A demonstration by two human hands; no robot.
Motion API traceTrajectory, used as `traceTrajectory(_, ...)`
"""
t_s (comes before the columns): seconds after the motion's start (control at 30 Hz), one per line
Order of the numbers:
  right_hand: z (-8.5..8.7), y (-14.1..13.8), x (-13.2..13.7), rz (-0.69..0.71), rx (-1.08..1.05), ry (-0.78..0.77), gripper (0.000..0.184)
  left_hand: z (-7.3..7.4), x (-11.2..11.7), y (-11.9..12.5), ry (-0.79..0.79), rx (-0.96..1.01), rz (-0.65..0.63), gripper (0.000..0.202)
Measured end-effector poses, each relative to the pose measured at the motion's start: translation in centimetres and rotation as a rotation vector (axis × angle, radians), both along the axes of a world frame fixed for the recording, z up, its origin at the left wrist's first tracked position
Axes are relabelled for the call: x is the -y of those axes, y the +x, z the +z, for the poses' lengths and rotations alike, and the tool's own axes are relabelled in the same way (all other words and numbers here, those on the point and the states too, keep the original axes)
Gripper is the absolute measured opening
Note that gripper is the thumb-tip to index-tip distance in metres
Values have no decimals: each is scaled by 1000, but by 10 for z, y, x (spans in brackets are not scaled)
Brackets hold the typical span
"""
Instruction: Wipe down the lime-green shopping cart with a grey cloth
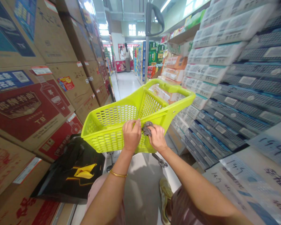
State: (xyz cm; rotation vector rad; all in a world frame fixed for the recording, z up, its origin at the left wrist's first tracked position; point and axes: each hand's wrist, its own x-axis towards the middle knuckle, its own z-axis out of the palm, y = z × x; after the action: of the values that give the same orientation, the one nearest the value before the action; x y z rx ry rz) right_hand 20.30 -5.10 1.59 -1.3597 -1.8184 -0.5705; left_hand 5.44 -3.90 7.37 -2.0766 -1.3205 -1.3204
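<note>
A lime-green plastic shopping cart (107, 139) with slotted basket walls stands side-on in front of me. My left hand (131, 134) is closed over the near rim of the basket, fingers on the top edge. To its right, my right hand (158, 137) grips a crumpled grey cloth (147, 128) and presses it against the outside of the near wall. The cart's handle (189, 95) rises at the right, beyond my right hand. The part of the basket that shows holds nothing I can make out.
Stacked cardboard cartons (25, 109) wall the left side; a black bag (70, 175) with yellow paper lies below them. Packs of tissue (215, 53) and dark checked packages (248, 90) are piled on the right. A grey post (147, 59) stands behind the cart. Two people (125, 57) stand far down the aisle.
</note>
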Motion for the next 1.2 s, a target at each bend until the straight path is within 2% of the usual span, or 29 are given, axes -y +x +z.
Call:
traceTrajectory(0.13, 17, -12, -9, -7, -59, 164, 34, 5, -11, 1, -24, 21, 38, 30)
traceTrajectory(0.27, 23, -22, -20, -34, -75, 199, 31, 1, -16, 1, -141, -60, 39, 29)
traceTrajectory(0.43, 8, -23, -28, -59, -54, 252, 27, 0, -16, 2, -152, -62, 50, 34)
traceTrajectory(0.6, -12, -14, -22, -51, 12, 210, 30, 2, -16, 3, -122, -76, 82, 38)
traceTrajectory(0.7, -14, -7, -17, -62, 16, 172, 30, 1, -16, 4, -105, -78, 102, 38)
traceTrajectory(0.87, 3, -3, -18, -105, -3, 146, 33, 2, -12, 6, -98, -80, 136, 38)
traceTrajectory(1.1, 30, -1, -18, -25, 49, 258, 32, 2, -12, 4, -106, -67, 122, 35)
traceTrajectory(1.2, 38, 3, -17, -50, -18, 300, 31, 2, -12, 3, -102, -59, 115, 35)
